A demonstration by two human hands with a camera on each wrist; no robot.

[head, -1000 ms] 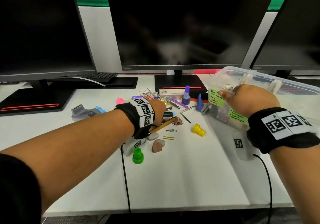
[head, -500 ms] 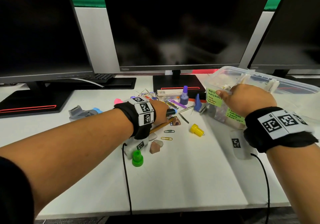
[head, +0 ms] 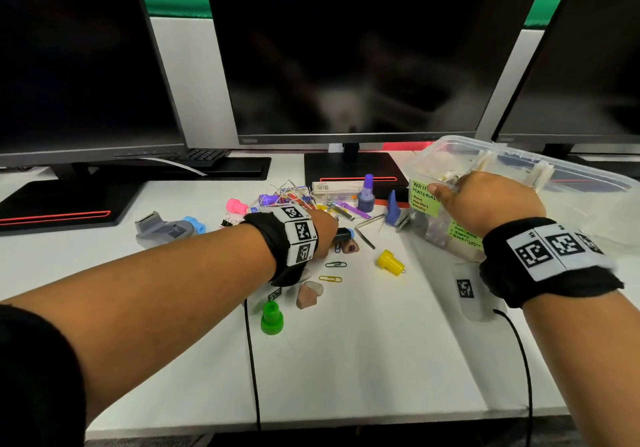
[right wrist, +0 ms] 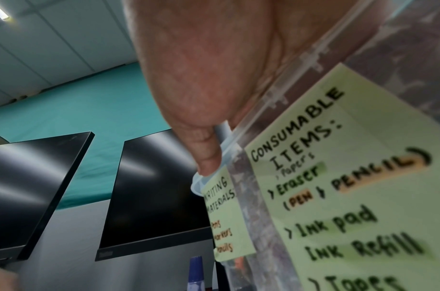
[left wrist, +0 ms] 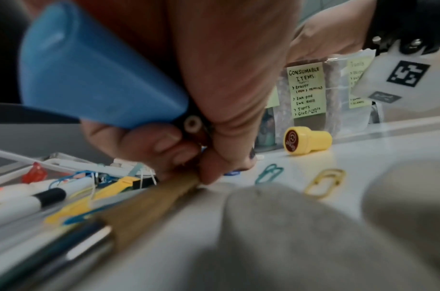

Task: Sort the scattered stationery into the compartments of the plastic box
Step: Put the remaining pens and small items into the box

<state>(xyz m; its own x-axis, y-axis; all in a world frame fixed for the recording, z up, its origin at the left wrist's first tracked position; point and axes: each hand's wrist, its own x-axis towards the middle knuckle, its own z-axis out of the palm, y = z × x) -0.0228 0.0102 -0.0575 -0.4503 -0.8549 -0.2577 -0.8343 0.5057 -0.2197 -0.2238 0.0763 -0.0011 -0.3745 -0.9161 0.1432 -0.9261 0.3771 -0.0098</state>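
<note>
1. Fig. near zone: green cap & eraser lie loose on desk; clips just beyond.
2. L hand: fingers curled round a black marker w/ blue end plus a pencil, low over the pile.
3. Handling (est.): pencil & marker light, stiff, smooth; bundled they may roll apart, so grip mid-shaft. Clips thin, flat; need a fingertip pinch.
4. Yellow stamp: betw. pile & box, on its side.
5. R hand: thumb & fingers clamp near rim of box, which looks tilted; box light, walls prob. flex.
6. Labels: "Writing materials" cmpt at L end, "Consumable items" next.
</note>
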